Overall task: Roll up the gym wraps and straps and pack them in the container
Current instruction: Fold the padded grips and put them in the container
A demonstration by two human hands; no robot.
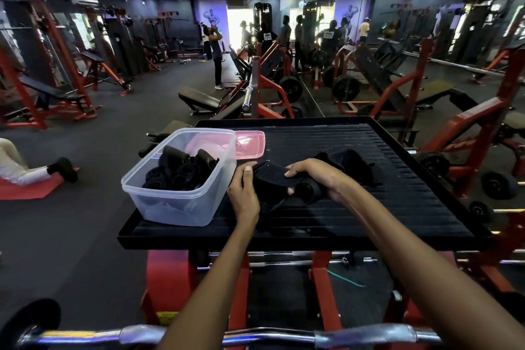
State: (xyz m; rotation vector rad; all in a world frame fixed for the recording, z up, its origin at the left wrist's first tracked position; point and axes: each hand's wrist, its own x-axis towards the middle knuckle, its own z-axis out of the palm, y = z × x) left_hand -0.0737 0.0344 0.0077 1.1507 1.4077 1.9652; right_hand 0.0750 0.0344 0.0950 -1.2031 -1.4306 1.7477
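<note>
Both hands on one black wrap [272, 179] at the platform's [369, 221] near middle: left hand [244, 193] grips its left end, right hand [318, 176] clamps over the right. Just left, the clear container [170, 202] holds rolled wraps [181, 173]; pink lid [250, 142] behind it.

A single wide-angle view is given from head height, directed forward and downward. The black ribbed platform [369, 179] is seen close, at the centre and lower centre of the frame, with both forearms entering from the bottom edge. A chrome bar [170, 335] is cut by the bottom edge, nearest the lens. The gym floor and machines are spread across the upper half, bent by the lens toward the corners.
</note>
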